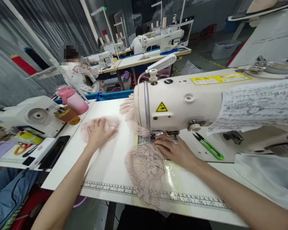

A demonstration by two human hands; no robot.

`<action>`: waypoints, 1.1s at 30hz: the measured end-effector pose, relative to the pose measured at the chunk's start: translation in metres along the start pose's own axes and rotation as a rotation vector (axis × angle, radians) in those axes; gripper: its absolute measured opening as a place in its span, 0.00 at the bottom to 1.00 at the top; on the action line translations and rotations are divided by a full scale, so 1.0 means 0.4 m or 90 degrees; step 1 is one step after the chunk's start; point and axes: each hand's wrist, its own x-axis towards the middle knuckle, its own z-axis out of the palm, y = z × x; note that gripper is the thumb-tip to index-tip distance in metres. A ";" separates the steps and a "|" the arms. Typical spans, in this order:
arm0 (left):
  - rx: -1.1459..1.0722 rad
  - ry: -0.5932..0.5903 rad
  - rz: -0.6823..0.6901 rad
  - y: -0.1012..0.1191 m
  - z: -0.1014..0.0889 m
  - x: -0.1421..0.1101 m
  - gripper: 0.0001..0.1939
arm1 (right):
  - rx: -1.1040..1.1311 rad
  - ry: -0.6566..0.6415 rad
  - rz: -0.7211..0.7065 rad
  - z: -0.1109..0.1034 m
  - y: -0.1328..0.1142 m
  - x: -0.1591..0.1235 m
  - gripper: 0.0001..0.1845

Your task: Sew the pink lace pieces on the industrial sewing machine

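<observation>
At the sewing machine [180, 102], a pale pink lace piece [145, 166] lies beneath the presser foot [155, 135] and hangs over the table's front edge. Bent fingers of my right hand [170, 148] press together at the lace's right edge, close beside the foot; their tips are partly hidden. Over to the left, my left hand [99, 132] rests with fingers spread on another pale pink lace piece [112, 124], which is smeared by motion. Gathered pink lace [128, 108] shows behind the machine head.
Green thread snips [208, 147] lie under the machine arm. A printed ruler [110, 187] runs along the table front. A pink bottle [73, 99] and a brown cup [67, 115] stand left, beside another machine [36, 115]. A person [79, 75] sits beyond; white cloth [268, 179] lies right.
</observation>
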 end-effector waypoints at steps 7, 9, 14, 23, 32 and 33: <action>-0.135 -0.025 0.274 0.154 -0.032 -0.157 0.19 | -0.012 0.064 -0.042 -0.011 0.006 0.003 0.13; -0.150 -0.060 0.445 0.212 -0.017 -0.224 0.16 | -0.004 0.090 -0.063 -0.012 0.007 0.003 0.13; -0.089 -0.018 0.601 0.288 0.042 -0.271 0.21 | 0.004 0.038 -0.142 -0.016 0.003 -0.003 0.17; -0.103 -0.028 0.601 0.285 0.068 -0.218 0.20 | -0.081 0.004 -0.082 -0.015 0.024 -0.004 0.17; -0.078 -0.018 0.596 0.277 0.125 -0.183 0.31 | -0.094 0.028 -0.068 -0.002 0.032 -0.004 0.17; -0.086 -0.024 0.598 0.276 0.127 -0.177 0.31 | -0.094 0.037 -0.068 0.000 0.033 -0.005 0.17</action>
